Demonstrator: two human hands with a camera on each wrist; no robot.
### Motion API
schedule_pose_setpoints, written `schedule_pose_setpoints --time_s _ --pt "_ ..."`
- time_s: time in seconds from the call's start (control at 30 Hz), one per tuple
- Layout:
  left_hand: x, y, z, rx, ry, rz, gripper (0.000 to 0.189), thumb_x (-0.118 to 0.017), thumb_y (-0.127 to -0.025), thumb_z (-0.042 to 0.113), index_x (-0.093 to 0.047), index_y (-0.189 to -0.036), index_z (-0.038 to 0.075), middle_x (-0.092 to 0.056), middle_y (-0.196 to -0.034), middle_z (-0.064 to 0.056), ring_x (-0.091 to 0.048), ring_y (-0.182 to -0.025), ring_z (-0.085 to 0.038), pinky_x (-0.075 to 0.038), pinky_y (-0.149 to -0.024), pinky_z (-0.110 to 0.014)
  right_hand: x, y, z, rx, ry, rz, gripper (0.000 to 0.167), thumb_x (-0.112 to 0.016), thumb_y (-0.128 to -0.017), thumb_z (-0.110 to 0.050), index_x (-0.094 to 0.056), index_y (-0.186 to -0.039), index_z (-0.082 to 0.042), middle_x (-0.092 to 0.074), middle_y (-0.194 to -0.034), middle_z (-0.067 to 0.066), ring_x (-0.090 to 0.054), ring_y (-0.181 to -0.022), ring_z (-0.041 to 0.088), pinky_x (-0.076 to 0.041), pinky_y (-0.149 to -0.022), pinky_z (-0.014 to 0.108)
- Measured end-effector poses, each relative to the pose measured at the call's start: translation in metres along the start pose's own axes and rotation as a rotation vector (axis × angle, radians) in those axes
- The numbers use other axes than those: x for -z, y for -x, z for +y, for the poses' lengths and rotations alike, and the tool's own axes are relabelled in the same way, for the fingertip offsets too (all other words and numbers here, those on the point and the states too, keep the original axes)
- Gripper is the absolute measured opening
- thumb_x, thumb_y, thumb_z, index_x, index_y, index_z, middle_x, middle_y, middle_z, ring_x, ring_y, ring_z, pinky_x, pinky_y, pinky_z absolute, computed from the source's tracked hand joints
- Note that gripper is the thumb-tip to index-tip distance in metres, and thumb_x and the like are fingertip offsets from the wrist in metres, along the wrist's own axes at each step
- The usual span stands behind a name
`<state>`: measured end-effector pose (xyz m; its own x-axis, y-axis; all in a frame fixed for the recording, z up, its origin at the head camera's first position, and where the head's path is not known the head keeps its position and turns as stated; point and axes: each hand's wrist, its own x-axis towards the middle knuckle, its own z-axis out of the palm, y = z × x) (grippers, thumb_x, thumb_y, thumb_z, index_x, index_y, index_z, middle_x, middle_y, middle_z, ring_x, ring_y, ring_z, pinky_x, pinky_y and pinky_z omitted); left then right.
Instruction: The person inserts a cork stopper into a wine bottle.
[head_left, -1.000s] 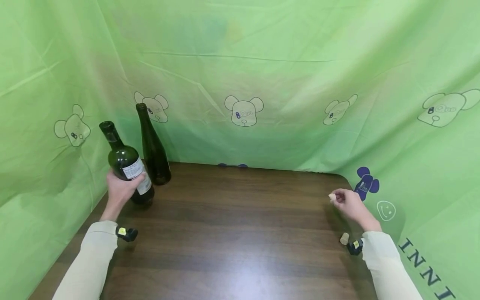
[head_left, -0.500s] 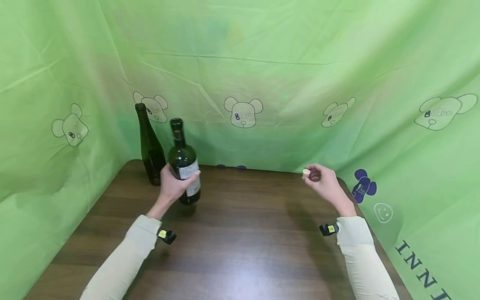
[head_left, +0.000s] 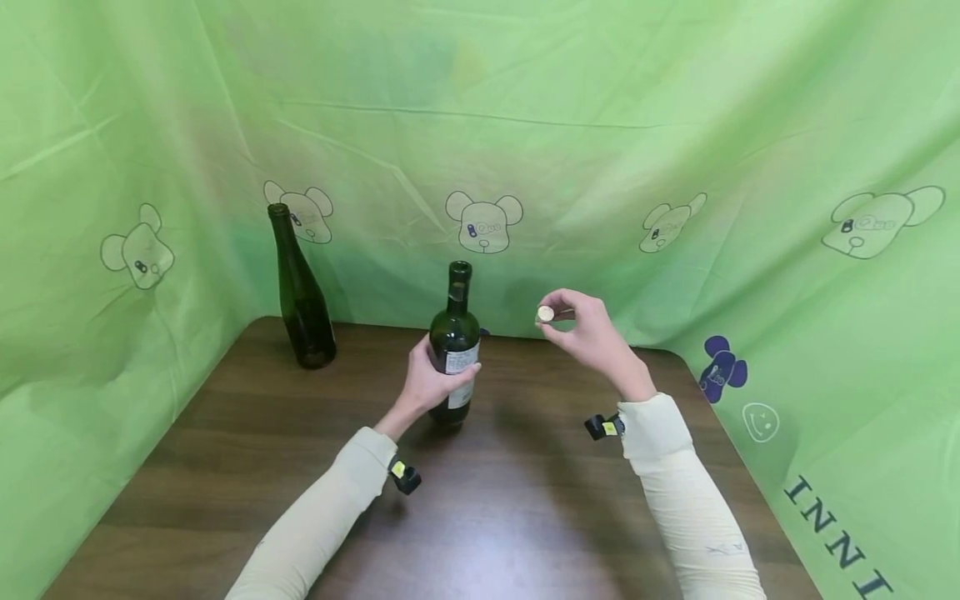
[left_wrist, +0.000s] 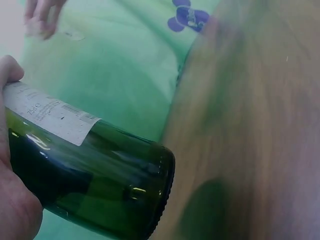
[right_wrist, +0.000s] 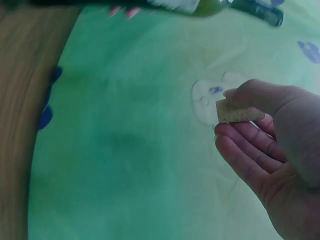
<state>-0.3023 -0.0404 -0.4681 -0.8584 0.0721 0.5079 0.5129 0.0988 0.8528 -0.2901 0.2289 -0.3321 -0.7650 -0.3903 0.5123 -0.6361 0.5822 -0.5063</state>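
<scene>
My left hand (head_left: pixel 433 379) grips a green glass wine bottle (head_left: pixel 454 333) with a white label round its body. The bottle stands nearly upright, mouth up and uncorked. In the left wrist view its base (left_wrist: pixel 155 190) hangs over the wooden table, with a dark patch beneath. To the right, my right hand (head_left: pixel 588 329) pinches a short tan cork (head_left: pixel 545 314) between thumb and fingers, at about the height of the bottle's shoulder. The right wrist view shows the cork (right_wrist: pixel 239 112) from the side, thumb on top and fingers below. A gap separates cork and bottle.
A taller, slimmer dark green bottle (head_left: pixel 303 308) without a label stands at the table's back left corner. A green printed curtain (head_left: pixel 375 150) hangs behind and at both sides of the wooden table (head_left: pixel 247 467).
My left hand has carried the labelled bottle rightward from beside the slim bottle to mid-table. My right hand has brought the cork left and up. The second cork on the table is now hidden.
</scene>
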Motion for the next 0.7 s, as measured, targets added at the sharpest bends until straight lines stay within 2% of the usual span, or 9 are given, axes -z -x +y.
schedule_pose_setpoints --time_s 0.17,0.3,0.43,0.57,0.7 --pt "-0.020 0.009 -0.005 0.021 -0.002 -0.042 0.055 -0.090 -0.074 0.026 -0.062 -0.119 0.016 -0.072 -0.107 -0.003 -0.069 -0.097 -0.021 -0.056 -0.086 -0.043 -0.004 -0.008 -0.013 0.048 -0.034 0.034 0.023 -0.078 -0.085 0.004 -0.066 -0.105 0.000 -0.071 -0.097 0.010 -0.070 -0.090 0.023 -0.059 -0.085 0.039" --pt "-0.030 0.014 -0.007 0.018 0.001 -0.062 0.057 -0.090 -0.073 0.026 -0.061 -0.121 0.018 -0.071 -0.108 -0.002 -0.069 -0.098 -0.020 -0.056 -0.088 -0.043 -0.007 -0.013 -0.020 0.091 -0.059 0.080 0.026 -0.077 -0.087 0.002 -0.066 -0.111 0.001 -0.072 -0.099 0.010 -0.070 -0.091 0.022 -0.059 -0.086 0.035" --pt "-0.036 0.020 -0.009 0.014 0.005 -0.081 0.057 -0.090 -0.074 0.027 -0.061 -0.122 0.019 -0.071 -0.108 -0.001 -0.069 -0.098 -0.019 -0.056 -0.087 -0.043 -0.008 -0.017 -0.026 0.132 -0.082 0.128 0.026 -0.077 -0.088 -0.001 -0.068 -0.112 0.000 -0.073 -0.102 0.009 -0.070 -0.092 0.019 -0.058 -0.087 0.030" --pt "-0.040 0.024 -0.010 0.019 0.009 -0.104 0.057 -0.090 -0.075 0.027 -0.060 -0.124 0.021 -0.071 -0.109 0.000 -0.068 -0.099 -0.017 -0.056 -0.087 -0.042 -0.009 -0.021 -0.033 0.157 -0.107 0.158 0.027 -0.077 -0.089 -0.002 -0.068 -0.114 0.000 -0.073 -0.102 0.009 -0.071 -0.091 0.020 -0.059 -0.087 0.034" --pt "-0.041 0.026 -0.011 0.023 0.007 -0.107 0.058 -0.090 -0.074 0.027 -0.060 -0.124 0.022 -0.071 -0.110 0.000 -0.068 -0.100 -0.018 -0.056 -0.088 -0.043 -0.011 -0.027 -0.042 0.164 -0.136 0.151 0.029 -0.077 -0.090 -0.003 -0.068 -0.117 0.001 -0.073 -0.102 0.011 -0.071 -0.090 0.022 -0.058 -0.089 0.036"
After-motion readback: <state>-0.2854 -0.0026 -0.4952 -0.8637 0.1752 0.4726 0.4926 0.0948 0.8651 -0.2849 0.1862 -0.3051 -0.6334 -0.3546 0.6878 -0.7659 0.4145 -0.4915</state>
